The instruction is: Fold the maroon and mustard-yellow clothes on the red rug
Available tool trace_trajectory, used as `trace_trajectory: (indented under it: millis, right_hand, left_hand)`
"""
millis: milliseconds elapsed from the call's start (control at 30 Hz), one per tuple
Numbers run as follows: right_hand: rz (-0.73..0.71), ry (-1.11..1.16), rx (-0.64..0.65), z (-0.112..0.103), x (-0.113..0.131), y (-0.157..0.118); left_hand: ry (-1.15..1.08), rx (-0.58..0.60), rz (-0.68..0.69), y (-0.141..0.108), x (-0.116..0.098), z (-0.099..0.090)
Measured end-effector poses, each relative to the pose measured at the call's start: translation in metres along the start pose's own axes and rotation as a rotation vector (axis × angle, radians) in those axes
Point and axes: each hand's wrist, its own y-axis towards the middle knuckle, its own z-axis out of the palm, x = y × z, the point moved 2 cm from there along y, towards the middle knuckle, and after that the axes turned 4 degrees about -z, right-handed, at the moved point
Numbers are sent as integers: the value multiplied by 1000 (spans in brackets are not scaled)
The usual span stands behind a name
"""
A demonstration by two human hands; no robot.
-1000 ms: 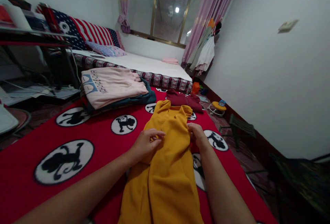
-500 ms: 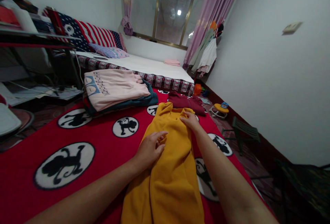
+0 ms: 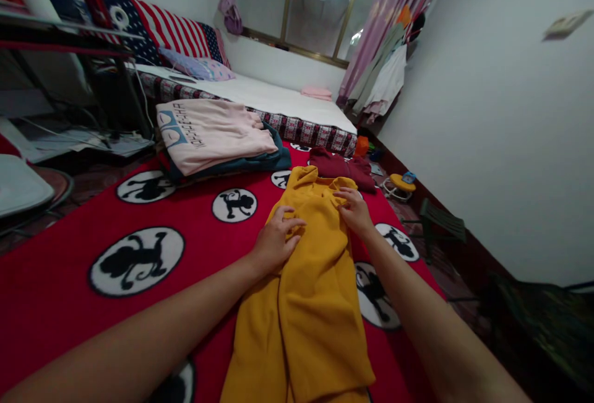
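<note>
A yellow garment (image 3: pixel 320 273), which looks like a sweatshirt with its sides folded in, lies lengthwise before me on a red blanket (image 3: pixel 199 279) with monkey prints. My left hand (image 3: pixel 278 239) rests on its left side below the neckline, fingers apart and slightly bent. On the upper right edge, close to the collar, my right hand (image 3: pixel 355 210) lies with its fingers stretched over the cloth. Neither hand grips the fabric. Just beyond the collar is a folded maroon garment (image 3: pixel 343 168). Farther left, a pink sweatshirt (image 3: pixel 218 134) with lettering tops a folded stack.
A bed (image 3: pixel 260 96) stretches along the far wall under the window. At left stands a cluttered desk (image 3: pixel 65 41), with a white stool seat (image 3: pixel 21 186) nearer. A small green folding stool (image 3: pixel 440 220) and a yellow-topped stool (image 3: pixel 401 183) stand right of the blanket.
The view has tipped downward, showing more of the yellow garment's near end. My left hand has slid slightly up toward the collar; my right hand sits a little lower on the edge.
</note>
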Motion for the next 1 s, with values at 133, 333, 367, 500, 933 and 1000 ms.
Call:
trace_trajectory:
  millis: [133,333,367,500,933,1000]
  right_hand:
    - [-277,-37,217,-27,40,-47]
    - [-468,-114,627,-52,100,-125]
    - [-488,-142,664,-53,108,-134]
    - [-557,-235,766,-50,140,-153]
    - [356,482,216,-22,123,-123]
    - [474,507,109,-11,99,-114]
  left_hand:
    - [-79,35,175,-2,-1,-1]
    - [-97,155,220,0,1,4]
    - [-105,154,213,1,1,5]
    - [-120,165,200,1,-1,3]
    - [-647,387,-145,5,6,-9]
    - [-771,332,-231,5,8,-9]
